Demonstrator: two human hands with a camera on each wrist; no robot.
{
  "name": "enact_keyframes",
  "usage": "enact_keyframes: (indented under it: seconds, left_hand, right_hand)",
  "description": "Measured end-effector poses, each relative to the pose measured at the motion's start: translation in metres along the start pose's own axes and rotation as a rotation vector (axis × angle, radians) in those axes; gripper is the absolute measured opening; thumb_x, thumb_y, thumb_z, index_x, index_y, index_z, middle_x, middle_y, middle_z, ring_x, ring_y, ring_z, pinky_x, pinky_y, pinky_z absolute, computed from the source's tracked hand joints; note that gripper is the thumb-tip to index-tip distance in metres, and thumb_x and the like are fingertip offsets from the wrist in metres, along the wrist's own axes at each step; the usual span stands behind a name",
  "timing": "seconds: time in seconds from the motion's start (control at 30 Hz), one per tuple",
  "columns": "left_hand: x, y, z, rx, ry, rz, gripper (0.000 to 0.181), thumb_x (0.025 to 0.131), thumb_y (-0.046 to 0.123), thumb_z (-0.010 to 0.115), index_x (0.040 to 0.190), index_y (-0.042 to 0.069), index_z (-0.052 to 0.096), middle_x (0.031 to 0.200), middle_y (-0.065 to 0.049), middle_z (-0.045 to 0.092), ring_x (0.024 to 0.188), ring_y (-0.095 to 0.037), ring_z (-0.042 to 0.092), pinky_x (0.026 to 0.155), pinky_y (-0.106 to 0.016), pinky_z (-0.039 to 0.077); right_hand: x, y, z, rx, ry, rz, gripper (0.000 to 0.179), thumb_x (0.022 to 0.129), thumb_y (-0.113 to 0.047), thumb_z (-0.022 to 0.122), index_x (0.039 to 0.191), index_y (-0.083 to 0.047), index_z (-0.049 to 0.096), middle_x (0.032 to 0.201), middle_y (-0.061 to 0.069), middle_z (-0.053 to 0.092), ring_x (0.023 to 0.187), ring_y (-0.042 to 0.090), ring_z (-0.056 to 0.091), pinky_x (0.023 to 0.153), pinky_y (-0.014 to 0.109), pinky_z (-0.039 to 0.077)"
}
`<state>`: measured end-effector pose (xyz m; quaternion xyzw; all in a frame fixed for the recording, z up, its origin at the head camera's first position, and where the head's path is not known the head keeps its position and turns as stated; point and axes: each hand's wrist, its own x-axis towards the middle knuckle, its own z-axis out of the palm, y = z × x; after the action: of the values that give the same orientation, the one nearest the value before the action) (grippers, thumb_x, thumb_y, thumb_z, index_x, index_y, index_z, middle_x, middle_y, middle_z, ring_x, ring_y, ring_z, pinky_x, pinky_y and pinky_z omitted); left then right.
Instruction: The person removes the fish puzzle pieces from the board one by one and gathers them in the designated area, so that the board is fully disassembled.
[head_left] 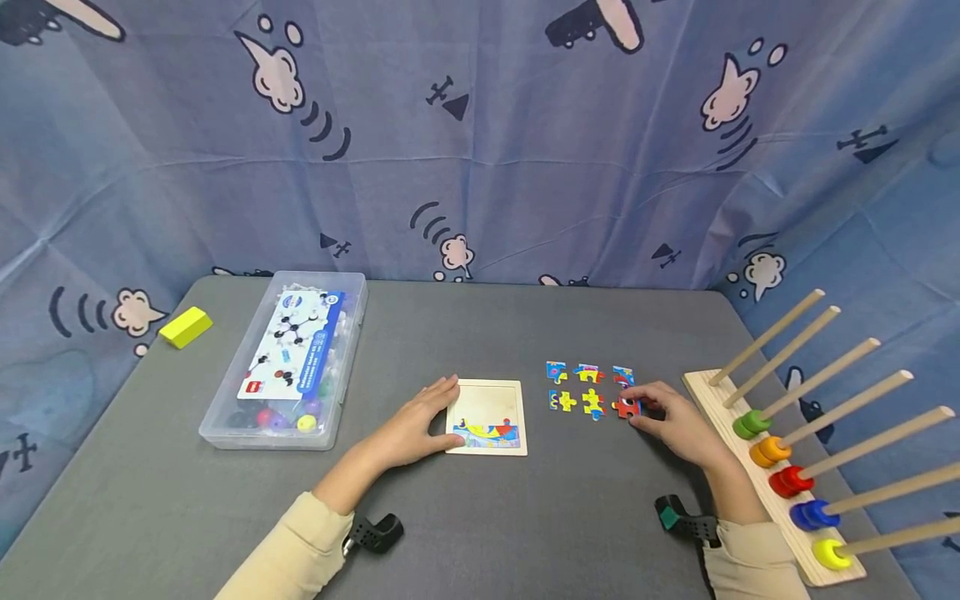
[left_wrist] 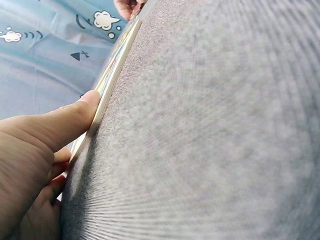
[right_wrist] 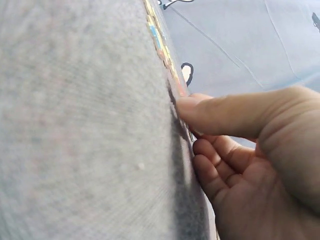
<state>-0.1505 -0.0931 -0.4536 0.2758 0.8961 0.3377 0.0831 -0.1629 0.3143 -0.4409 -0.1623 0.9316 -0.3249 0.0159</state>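
Note:
A square wooden puzzle tray (head_left: 487, 400) lies on the table, its lower part filled with colourful joined pieces. My left hand (head_left: 416, 425) rests at its left side, the thumb on the frame near the lower left corner and the fingers reaching to the upper left corner. To the right, my right hand (head_left: 671, 421) pinches a red puzzle piece (head_left: 625, 407) between thumb and fingers, low at the tabletop. Loose puzzle pieces lie beside it in two rows, among them a yellow and blue one (head_left: 593, 404) and a blue and red one (head_left: 622, 376).
A clear plastic case (head_left: 210, 425) with a molecular model label stands at left, a yellow block (head_left: 186, 327) beyond it. At right is a wooden peg stand (head_left: 701, 382) with coloured rings and long slanting pegs. A patterned blue curtain (head_left: 495, 200) hangs behind the grey table (head_left: 525, 533).

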Motion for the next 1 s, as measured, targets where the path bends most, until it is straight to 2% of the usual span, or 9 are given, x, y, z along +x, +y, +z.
enact_keyframes:
  seconds: [0.17,0.37,0.53,0.63,0.8,1.0]
  left_hand:
    - [0.001,0.0,0.001,-0.007,0.0,0.002,0.076,0.085,0.031,0.07,0.143,-0.005,0.036,0.154,-0.016,0.027,0.144,-0.032,0.021,0.118,-0.049,0.019]
    - [0.0,-0.003,0.001,-0.001,0.003,0.004,0.077,0.085,0.032,0.07,0.143,-0.005,0.036,0.155,-0.015,0.027,0.144,-0.031,0.021,0.118,-0.048,0.018]
    - [0.0,-0.005,0.0,0.018,-0.016,0.003,0.078,0.086,0.035,0.069,0.145,-0.003,0.033,0.156,-0.014,0.025,0.145,-0.03,0.02,0.118,-0.047,0.018]
    - [0.0,-0.004,-0.002,0.017,-0.036,0.003,0.08,0.086,0.035,0.069,0.145,-0.003,0.032,0.156,-0.014,0.023,0.145,-0.03,0.018,0.118,-0.047,0.018]
    - [-0.003,-0.001,-0.004,0.044,-0.057,0.006,0.081,0.086,0.035,0.069,0.146,-0.004,0.03,0.156,-0.017,0.022,0.145,-0.031,0.018,0.118,-0.049,0.018]
    - [-0.009,0.005,-0.001,0.105,-0.051,0.025,0.074,0.089,0.036,0.065,0.144,-0.005,0.035,0.154,-0.017,0.027,0.144,-0.031,0.022,0.118,-0.048,0.019]
  right_hand:
    - [-0.001,0.002,0.002,-0.009,0.018,-0.026,0.029,0.084,-0.007,0.07,0.112,-0.006,0.066,0.108,0.009,0.061,0.1,0.008,0.051,0.083,0.014,0.041]
    - [0.0,0.002,0.001,-0.001,-0.001,-0.002,0.031,0.086,-0.01,0.069,0.116,-0.004,0.064,0.113,0.013,0.059,0.104,0.02,0.052,0.084,0.016,0.041]
    - [0.002,-0.004,0.001,0.003,0.022,0.035,0.034,0.086,-0.013,0.069,0.118,-0.001,0.062,0.114,0.016,0.059,0.105,0.027,0.054,0.085,0.016,0.042]
    - [0.002,-0.014,0.002,0.01,0.046,0.035,0.037,0.086,-0.014,0.069,0.119,0.001,0.061,0.116,0.017,0.059,0.107,0.032,0.056,0.088,0.023,0.044]
    - [0.005,-0.038,0.009,0.081,0.034,0.014,0.04,0.087,-0.013,0.068,0.124,0.0,0.058,0.119,0.016,0.057,0.109,0.035,0.058,0.089,0.043,0.049]
    - [0.013,-0.068,0.028,0.134,0.006,-0.074,0.041,0.085,-0.009,0.069,0.124,0.0,0.058,0.118,0.016,0.058,0.105,0.035,0.059,0.088,0.05,0.05]
